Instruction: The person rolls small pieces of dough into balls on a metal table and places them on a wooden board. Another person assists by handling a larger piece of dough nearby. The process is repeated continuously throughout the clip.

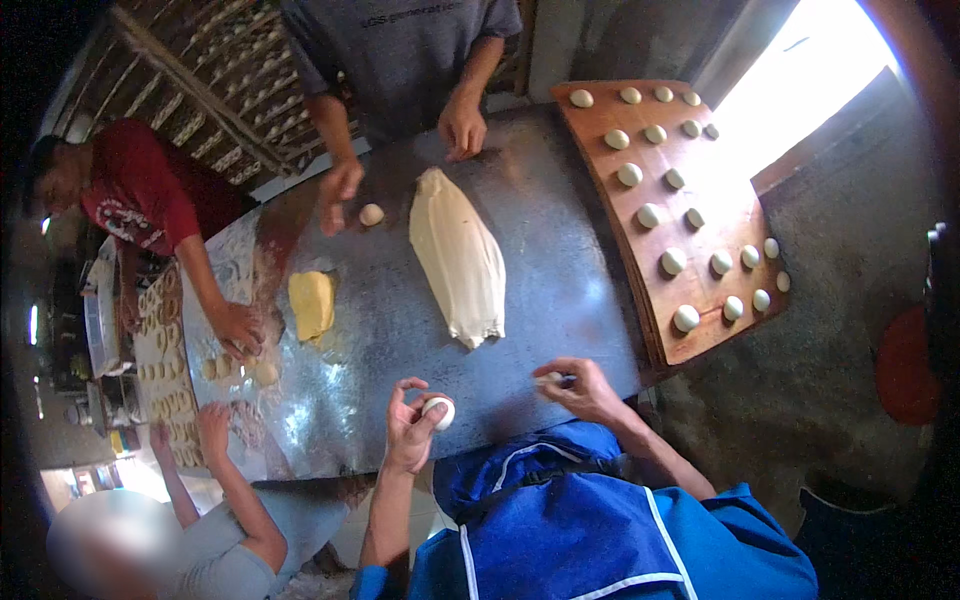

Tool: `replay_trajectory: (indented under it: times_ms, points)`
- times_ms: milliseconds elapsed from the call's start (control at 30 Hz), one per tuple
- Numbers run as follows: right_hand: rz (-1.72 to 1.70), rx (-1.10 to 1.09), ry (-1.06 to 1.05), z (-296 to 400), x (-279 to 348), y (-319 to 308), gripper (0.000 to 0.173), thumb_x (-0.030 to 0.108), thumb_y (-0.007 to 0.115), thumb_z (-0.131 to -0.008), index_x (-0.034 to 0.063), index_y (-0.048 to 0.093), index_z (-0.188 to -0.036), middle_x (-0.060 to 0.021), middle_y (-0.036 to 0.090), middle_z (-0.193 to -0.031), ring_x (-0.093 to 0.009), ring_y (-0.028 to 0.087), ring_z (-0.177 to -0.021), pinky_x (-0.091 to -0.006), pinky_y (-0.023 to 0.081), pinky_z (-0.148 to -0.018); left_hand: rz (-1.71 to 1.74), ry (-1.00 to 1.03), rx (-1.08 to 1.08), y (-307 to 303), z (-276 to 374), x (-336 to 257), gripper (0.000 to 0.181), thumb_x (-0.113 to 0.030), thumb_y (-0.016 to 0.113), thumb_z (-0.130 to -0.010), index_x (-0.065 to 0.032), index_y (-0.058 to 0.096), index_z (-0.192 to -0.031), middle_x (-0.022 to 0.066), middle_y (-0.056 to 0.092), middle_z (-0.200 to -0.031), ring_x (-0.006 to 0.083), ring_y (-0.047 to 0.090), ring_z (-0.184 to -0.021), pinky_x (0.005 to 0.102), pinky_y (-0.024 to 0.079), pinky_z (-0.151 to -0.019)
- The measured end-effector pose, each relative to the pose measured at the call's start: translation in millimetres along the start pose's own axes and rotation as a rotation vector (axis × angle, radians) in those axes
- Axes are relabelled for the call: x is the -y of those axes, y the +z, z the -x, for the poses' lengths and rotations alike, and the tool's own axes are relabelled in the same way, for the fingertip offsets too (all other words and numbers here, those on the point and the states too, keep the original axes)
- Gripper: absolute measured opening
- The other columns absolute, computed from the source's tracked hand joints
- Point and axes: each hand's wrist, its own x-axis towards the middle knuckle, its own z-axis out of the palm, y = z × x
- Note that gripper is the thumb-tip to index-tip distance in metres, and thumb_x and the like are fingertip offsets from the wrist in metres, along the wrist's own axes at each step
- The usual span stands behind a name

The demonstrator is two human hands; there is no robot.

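Note:
A smooth white dough ball [442, 417] sits in the fingers of my left hand [409, 437], pinched under the thumb above the table's near edge. To its right, my right hand [589, 394] has its fingertips closed on a small pale piece of dough [552, 379], partly hidden by the fingers. Beyond both hands, a long, folded slab of pale dough [461, 262] lies on the dark metal-topped table [375, 315]. Its ragged end points towards me.
Dough balls rest in rows on stacked wooden boards [694, 247] at right. A yellow block, possibly fat [311, 304], lies left of the slab. Opposite, a person's hands [341, 187] are near a dough ball [371, 215]. Two co-workers at left handle dough pieces [236, 367] beside a filled tray [161, 352].

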Motion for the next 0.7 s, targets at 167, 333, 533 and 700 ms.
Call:
replay_trajectory:
  times_ms: [167, 333, 533, 700]
  points:
    - [-0.013, 0.124, -0.377, -10, 61, 34, 0.033, 0.026, 0.077, -0.089, 0.0037, 0.074, -0.113, -0.0139, 0.07, -0.107, -0.023, 0.067, -0.1, -0.0367, 0.054, -0.084, 0.267, -0.207, 0.109, 55, 4, -15, 0.046, -0.003, 0.075, -0.086, -0.0118, 0.046, -0.121, 0.0092, 0.069, -0.096, 0.0147, 0.067, -0.085, 0.0259, 0.055, -0.067]
    - [0.1, 0.231, -0.23, 2, 88, 30, 0.026, 0.023, 0.08, -0.085, 0.0033, 0.075, -0.101, -0.0159, 0.072, -0.098, -0.025, 0.068, -0.088, -0.0374, 0.053, -0.08, 0.035, -0.065, 0.287, 34, -5, -7, 0.029, -0.004, 0.076, -0.086, -0.0087, 0.056, -0.107, 0.0066, 0.068, -0.091, 0.0122, 0.066, -0.086, 0.0262, 0.055, -0.069]
    - [-0.549, 0.823, -0.364, 29, 55, -10, 0.018, 0.009, 0.075, -0.085, -0.0005, 0.069, -0.099, -0.0092, 0.072, -0.094, -0.019, 0.067, -0.088, -0.034, 0.052, -0.081, -0.466, 0.267, 0.11, 19, -13, -5, 0.022, -0.008, 0.077, -0.086, -0.0052, 0.063, -0.103, 0.0095, 0.069, -0.094, 0.0157, 0.066, -0.082, 0.029, 0.055, -0.073]
    - [0.782, -0.035, -0.595, -7, -62, -40, 0.036, 0.035, 0.077, -0.082, 0.0079, 0.063, -0.102, -0.0116, 0.058, -0.104, -0.031, 0.056, -0.099, -0.0443, 0.046, -0.085, -1.399, 0.731, -0.064, -47, -17, 43, 0.028, -0.012, 0.079, -0.08, -0.006, 0.059, -0.099, 0.0123, 0.054, -0.092, 0.0361, 0.056, -0.089, 0.0459, 0.048, -0.081]
